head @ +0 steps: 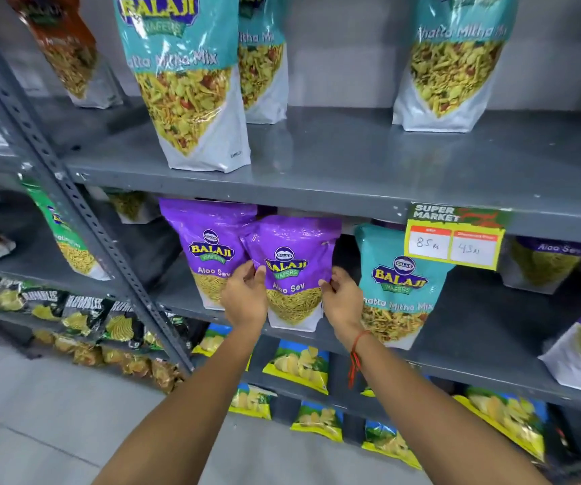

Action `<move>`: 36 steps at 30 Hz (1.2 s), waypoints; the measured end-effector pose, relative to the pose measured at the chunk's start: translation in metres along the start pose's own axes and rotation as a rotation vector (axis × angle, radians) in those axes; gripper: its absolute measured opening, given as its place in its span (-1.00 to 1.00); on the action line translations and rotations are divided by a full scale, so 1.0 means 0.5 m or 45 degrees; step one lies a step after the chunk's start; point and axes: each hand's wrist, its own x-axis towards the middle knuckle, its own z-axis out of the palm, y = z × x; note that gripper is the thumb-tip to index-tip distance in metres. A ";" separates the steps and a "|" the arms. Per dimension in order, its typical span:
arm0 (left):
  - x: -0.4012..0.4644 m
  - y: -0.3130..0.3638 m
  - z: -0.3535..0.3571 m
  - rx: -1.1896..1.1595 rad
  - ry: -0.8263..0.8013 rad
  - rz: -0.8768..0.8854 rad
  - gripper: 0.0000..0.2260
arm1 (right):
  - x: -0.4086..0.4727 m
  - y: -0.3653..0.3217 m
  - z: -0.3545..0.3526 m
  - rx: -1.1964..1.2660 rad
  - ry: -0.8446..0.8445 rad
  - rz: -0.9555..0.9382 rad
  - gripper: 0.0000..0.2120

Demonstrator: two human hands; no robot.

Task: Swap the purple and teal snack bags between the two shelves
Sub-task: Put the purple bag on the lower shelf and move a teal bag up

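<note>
Left hand (245,298) and right hand (342,300) pinched the purple bag (291,271) by its side edges; likely light, crinkly, slippery film.

Left hand (245,299) and right hand (341,301) grip purple bag (292,260) on the middle shelf (457,365)

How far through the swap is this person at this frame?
Looks partly done: one teal bag already stands on the lower shelf. In hand: both hands, left hand and right hand, grip a purple bag there. Left: other purple bags remain below, teal bags above.
</note>
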 end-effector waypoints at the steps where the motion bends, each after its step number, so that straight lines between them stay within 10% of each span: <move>1: -0.012 0.010 -0.002 -0.052 0.010 0.024 -0.70 | -0.010 0.000 -0.008 0.045 -0.013 0.011 -0.73; 12: -0.167 0.106 0.129 0.127 -0.499 0.439 -0.61 | -0.061 0.065 -0.219 0.269 0.852 -0.008 -0.81; 19: -0.167 0.081 0.203 0.251 -0.579 0.412 -0.70 | 0.002 0.156 -0.292 0.186 0.238 0.136 -0.69; 36: -0.316 0.045 -0.011 0.028 -0.440 0.499 -0.69 | -0.236 0.105 -0.324 -0.164 0.371 -0.195 -0.51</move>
